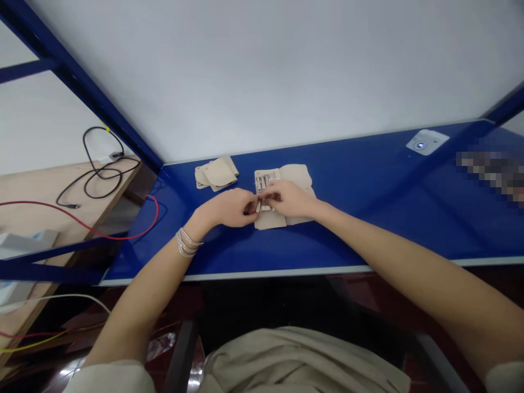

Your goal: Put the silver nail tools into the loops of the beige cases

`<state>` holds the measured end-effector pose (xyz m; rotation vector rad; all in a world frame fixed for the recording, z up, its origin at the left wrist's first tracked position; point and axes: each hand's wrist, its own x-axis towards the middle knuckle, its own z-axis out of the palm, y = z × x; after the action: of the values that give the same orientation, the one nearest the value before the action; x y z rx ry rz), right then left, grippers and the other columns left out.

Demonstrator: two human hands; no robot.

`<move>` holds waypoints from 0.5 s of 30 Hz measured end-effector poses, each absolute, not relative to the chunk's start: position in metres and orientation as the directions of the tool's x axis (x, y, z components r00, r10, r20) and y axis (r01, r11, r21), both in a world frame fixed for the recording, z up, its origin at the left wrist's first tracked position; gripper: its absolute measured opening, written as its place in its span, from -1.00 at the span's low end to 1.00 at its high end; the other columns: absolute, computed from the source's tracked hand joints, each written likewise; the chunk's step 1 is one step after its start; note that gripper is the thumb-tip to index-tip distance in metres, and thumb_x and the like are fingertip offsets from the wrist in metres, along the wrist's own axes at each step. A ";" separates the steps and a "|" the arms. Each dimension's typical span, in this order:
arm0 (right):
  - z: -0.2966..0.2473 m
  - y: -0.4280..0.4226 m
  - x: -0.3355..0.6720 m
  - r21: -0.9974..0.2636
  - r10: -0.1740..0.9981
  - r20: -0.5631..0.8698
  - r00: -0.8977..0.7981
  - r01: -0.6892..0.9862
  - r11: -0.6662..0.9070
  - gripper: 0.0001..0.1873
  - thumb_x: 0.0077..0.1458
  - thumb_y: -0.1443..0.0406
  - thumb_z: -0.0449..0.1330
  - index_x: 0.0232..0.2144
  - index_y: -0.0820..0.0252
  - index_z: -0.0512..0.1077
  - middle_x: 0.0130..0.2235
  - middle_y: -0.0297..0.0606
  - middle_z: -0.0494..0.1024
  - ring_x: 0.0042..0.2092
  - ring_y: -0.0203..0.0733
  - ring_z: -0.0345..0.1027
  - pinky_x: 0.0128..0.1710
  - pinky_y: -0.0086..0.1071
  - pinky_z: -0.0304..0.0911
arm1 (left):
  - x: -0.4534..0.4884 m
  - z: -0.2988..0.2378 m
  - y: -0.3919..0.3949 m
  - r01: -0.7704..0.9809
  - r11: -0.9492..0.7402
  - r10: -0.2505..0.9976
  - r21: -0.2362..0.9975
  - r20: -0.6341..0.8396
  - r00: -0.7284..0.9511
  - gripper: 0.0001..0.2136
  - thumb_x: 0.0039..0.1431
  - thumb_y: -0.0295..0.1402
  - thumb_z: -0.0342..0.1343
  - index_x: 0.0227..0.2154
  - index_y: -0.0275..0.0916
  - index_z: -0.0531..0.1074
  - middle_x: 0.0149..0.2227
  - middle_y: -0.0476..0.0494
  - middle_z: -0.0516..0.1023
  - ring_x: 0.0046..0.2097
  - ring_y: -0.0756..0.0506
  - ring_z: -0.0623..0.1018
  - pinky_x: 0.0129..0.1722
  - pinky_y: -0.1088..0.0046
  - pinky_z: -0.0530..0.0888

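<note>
A beige folding case (297,173) lies spread open on the blue table. Small silvery metal tools (262,184), some looking like nail clippers, sit side by side in its left panel. My left hand (237,208), with a silver bracelet on the wrist, is closed in a pinch at the case's left edge. Over the middle of the case, my right hand (290,198) has its thumb and fingertips pinched close to the left fingertips. Whatever lies between the fingertips is too small and covered to make out.
Several beige folded pieces (220,172) lie in a loose pile behind my left hand. A white device with a round lit centre (426,142) is at the back right. A red cable (153,218) loops over the table's left end; a black cable (98,174) lies on the wooden surface.
</note>
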<state>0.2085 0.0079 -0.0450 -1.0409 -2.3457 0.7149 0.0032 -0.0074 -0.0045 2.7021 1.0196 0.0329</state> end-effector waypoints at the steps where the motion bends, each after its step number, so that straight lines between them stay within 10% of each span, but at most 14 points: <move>1: -0.045 0.008 0.209 -0.621 0.773 0.202 -0.602 0.532 0.576 -0.63 0.11 0.43 0.08 -0.14 0.14 0.63 -0.27 -0.22 0.52 -0.31 -0.26 0.32 -0.27 -0.38 0.21 | 0.001 -0.003 -0.006 0.636 -0.717 0.646 0.284 -0.071 0.760 -0.86 0.13 -0.30 0.11 -0.44 -0.27 0.42 -0.44 -0.08 0.50 -0.43 -0.01 0.41 -0.39 0.46 0.30; 15: -0.048 0.010 0.210 -0.599 0.759 0.168 -0.629 0.546 0.585 -0.59 0.20 0.37 0.03 -0.08 -0.02 0.61 -0.25 -0.22 0.42 -0.27 -0.22 0.26 -0.21 -0.32 0.19 | -0.004 0.004 -0.002 0.664 -0.636 0.676 0.392 -0.133 0.725 -0.77 0.13 -0.18 0.20 -0.40 -0.28 0.49 -0.45 -0.04 0.53 -0.46 0.02 0.43 -0.42 0.52 0.29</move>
<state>0.2096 0.0100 -0.0476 -1.0492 -2.4089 0.7112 -0.0041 -0.0021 0.0038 2.5124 1.0292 0.0371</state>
